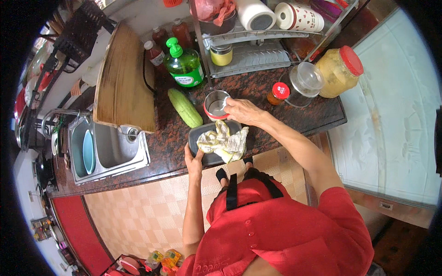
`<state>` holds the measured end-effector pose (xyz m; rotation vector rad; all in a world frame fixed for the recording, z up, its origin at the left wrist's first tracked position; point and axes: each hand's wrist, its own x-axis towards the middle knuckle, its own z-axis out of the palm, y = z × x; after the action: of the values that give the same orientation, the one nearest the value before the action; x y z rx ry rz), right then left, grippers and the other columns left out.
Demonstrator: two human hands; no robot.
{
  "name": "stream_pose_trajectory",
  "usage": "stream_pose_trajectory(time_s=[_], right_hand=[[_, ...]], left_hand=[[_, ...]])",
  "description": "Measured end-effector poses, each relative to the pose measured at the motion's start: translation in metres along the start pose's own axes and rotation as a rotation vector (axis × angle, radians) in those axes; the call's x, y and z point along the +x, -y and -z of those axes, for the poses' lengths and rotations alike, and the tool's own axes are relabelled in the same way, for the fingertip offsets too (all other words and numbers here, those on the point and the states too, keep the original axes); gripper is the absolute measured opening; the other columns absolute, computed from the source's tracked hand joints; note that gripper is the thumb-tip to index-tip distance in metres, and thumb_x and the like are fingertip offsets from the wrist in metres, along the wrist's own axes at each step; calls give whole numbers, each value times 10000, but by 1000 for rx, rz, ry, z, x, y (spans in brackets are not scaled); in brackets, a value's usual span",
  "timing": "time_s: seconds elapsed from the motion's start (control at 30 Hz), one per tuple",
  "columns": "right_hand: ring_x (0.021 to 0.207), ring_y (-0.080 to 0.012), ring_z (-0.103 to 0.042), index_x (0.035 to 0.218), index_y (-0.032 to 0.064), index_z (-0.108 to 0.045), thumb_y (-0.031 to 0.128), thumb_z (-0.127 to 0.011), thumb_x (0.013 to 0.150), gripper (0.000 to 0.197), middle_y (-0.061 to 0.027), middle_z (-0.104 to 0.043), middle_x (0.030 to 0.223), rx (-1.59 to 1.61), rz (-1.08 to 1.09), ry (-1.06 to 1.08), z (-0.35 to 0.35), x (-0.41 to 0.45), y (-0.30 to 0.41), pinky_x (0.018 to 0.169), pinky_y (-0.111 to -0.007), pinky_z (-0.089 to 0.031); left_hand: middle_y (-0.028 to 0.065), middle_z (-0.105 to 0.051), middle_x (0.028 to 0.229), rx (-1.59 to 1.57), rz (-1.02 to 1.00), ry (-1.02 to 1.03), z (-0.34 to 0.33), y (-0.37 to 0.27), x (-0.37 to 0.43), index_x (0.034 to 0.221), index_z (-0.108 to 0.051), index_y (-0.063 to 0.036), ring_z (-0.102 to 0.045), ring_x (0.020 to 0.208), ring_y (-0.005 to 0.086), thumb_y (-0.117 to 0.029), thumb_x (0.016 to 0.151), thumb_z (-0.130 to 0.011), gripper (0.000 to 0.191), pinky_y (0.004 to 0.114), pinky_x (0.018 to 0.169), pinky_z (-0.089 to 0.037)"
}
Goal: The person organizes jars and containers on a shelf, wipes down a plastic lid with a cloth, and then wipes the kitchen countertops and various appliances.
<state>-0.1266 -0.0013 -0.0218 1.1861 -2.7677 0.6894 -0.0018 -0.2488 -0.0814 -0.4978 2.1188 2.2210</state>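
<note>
My right hand (240, 111) grips the right side of a round steel-lined cup (217, 105) with a red lower band, on the granite counter. My left hand (194, 161) holds the left edge of a dark grey rectangular tray (197, 134) at the counter's front edge. A crumpled white and yellow cloth (224, 142) lies on the tray. Left of the cup is a long green gourd or cucumber (185, 108). What the cup holds, if anything, cannot be told.
A green pump bottle (185, 67) and a dish rack (250, 58) stand behind. Right are a small red-lidded jar (276, 95), glass containers (305, 82) and a large jar (336, 74). A wooden board (124, 79) stands by the steel sink (115, 148) at left.
</note>
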Motion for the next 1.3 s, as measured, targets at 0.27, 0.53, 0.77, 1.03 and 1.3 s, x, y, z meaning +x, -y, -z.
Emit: stream_pose_trajectory(time_s=[0.27, 0.53, 0.77, 1.03, 1.3], right_hand=[[850, -260, -641, 894, 36, -594, 87, -724, 716, 226, -95, -590, 993, 27, -161, -258, 38, -3, -6, 718, -348, -585], [828, -315, -610, 940, 41, -580, 153, -688, 776, 226, -114, -559, 944, -157, -277, -415, 127, -22, -41, 702, -412, -518], [818, -371, -589, 881, 22, -565, 208, -682, 783, 241, -149, -542, 918, -235, -271, -334, 123, -7, -82, 688, -451, -488], [842, -397, -584, 901, 15, -543, 173, -672, 787, 233, -163, -537, 939, -213, -305, -310, 114, 4, -99, 705, -470, -488], [874, -406, -589, 918, 10, -538, 221, -640, 811, 257, -206, -577, 963, -301, -338, -183, 119, 41, -143, 731, -474, -491]], left_hand=[[101, -568, 1139, -11, 11, -28, -1, 0, -1, 1277, -431, 20, -524, 1016, 174, -60, 834, -643, 498, 283, 915, -403], [110, -544, 1180, 14, 37, -60, -2, -2, -3, 1294, -422, 11, -514, 1039, 193, -99, 856, -622, 494, 298, 902, -405], [116, -542, 1169, -45, 93, -49, -1, -3, -2, 1318, -397, 15, -519, 1029, 180, -47, 835, -637, 543, 273, 910, -404], [96, -551, 1152, -26, 96, -68, -5, -13, -7, 1298, -432, -12, -525, 1013, 172, -37, 834, -627, 504, 272, 881, -423], [99, -565, 1130, -85, 101, -72, -4, -9, -8, 1278, -440, -11, -544, 990, 174, -80, 834, -640, 491, 295, 874, -437]])
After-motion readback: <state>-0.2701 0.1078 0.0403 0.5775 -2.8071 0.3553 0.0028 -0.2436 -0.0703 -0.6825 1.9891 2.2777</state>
